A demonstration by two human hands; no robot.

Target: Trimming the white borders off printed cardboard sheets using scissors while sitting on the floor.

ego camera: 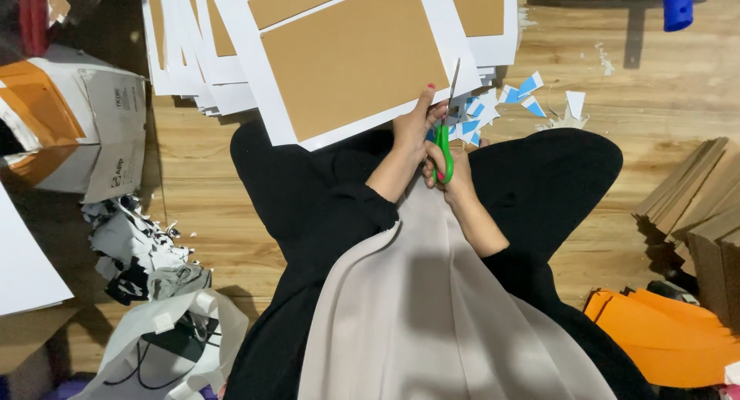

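Clearly seen from above: sitting cross-legged on a wooden floor (pixel 609 68), with a board on the lap. Left hand (pixel 416 122) closed in a pinch on the lower right corner of a brown board with a white border (pixel 347 57), thumb on top and the other fingers hidden under it. Right hand (pixel 455 173) closed around the green handles of the scissors (pixel 445 134), blades pointing to 12 o'clock and lying at the white border, right at that corner. Hard to tell how wide the blades stand apart.

Just beyond the hands, toward 1 o'clock, a small heap of blue and white paper scraps (pixel 501 103) on the floor, mostly little triangles. Judging from these: several corners already trimmed, and the present corner in the middle of being cut. At 11 to 12 o'clock, a fanned stack of the same bordered boards (pixel 193 53) under the held one. Impossible to say from here which of them are finished and which are waiting, so the amount left stays uncertain, probably many pieces.

At 9 o'clock a cardboard box (pixel 85 130), below it torn grey and white scraps (pixel 139 246) and a pale bag (pixel 166 346). At 3 o'clock a pile of brown cardboard strips (pixel 694 207), at 4 o'clock orange sheets (pixel 663 331).
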